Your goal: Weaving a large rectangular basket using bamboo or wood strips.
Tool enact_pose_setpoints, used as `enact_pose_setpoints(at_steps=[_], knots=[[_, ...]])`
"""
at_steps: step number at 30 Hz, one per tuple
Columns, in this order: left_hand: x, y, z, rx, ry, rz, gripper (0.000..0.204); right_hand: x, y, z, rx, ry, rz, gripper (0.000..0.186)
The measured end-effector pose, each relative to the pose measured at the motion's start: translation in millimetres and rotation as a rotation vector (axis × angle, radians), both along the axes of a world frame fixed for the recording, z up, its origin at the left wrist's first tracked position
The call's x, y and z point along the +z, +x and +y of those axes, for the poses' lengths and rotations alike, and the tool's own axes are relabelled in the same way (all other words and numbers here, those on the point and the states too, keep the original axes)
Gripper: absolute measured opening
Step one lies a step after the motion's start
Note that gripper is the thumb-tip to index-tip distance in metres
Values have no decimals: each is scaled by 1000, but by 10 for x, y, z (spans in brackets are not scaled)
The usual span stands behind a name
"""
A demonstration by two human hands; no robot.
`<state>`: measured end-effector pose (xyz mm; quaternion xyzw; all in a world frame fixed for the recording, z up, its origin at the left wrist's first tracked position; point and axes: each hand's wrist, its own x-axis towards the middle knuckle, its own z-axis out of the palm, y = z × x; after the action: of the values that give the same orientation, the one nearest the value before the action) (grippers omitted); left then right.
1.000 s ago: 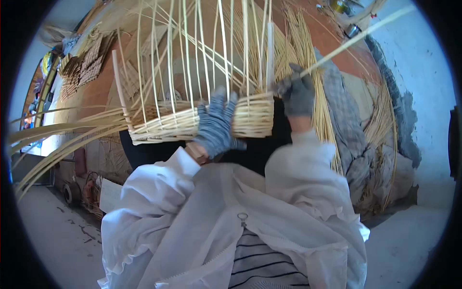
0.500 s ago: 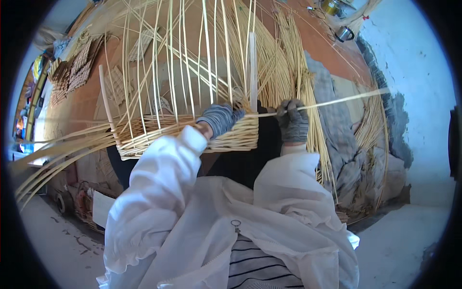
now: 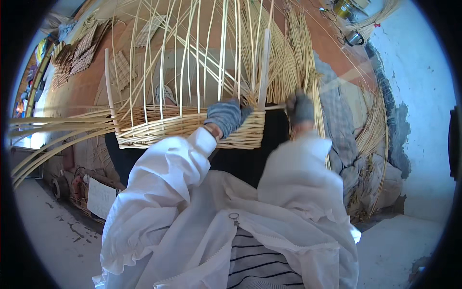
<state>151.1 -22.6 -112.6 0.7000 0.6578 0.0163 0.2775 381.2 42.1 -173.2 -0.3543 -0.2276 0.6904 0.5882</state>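
A half-woven wicker basket (image 3: 187,129), long and low, rests across my lap. Thin upright rods rise from its wall, and a thicker stick stands at each end. My left hand (image 3: 226,117), in a grey striped knit glove, is closed over the top of the weave near the right end; its fingertips are partly hidden behind the wall. Off the right end runs a pale willow rod (image 3: 275,107) to my right hand (image 3: 301,109), also gloved. That hand is closed around the rod but smeared by motion; the rod's far part is a blur beyond it.
Loose rods (image 3: 62,127) stick out past the basket's left end. Bundles of long rods (image 3: 302,53) lie ahead on the right, beside a grey cloth (image 3: 332,111). A metal mug (image 3: 354,38) stands near the wall. Checked cloths (image 3: 86,50) lie at the far left.
My right hand has moved a little right and up, carrying the willow rod, whose free part has tilted upward. The basket and my left hand sit slightly farther right in view.
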Motion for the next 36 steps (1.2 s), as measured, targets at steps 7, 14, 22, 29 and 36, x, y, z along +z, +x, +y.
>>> enact_pose_setpoints(at_steps=[7, 14, 22, 29, 36], knots=[[9, 334, -432, -317, 488, 367, 77, -168, 361, -313, -187, 55, 236, 7], [-162, -261, -857, -257, 823, 221, 74, 822, -438, -1209, -21, 860, -1494, 59], [48, -1331, -844, -246, 551, 368, 40, 844, -1398, -1288, 579, 876, -2408, 94], [-241, -2006, -1222, 137, 1207, -351, 49, 712, -1755, -1072, 370, 984, -2579, 76], [-817, -2573, -969, 904, 1112, -1015, 28, 1482, -4310, -1465, 133, 1387, -1480, 24]])
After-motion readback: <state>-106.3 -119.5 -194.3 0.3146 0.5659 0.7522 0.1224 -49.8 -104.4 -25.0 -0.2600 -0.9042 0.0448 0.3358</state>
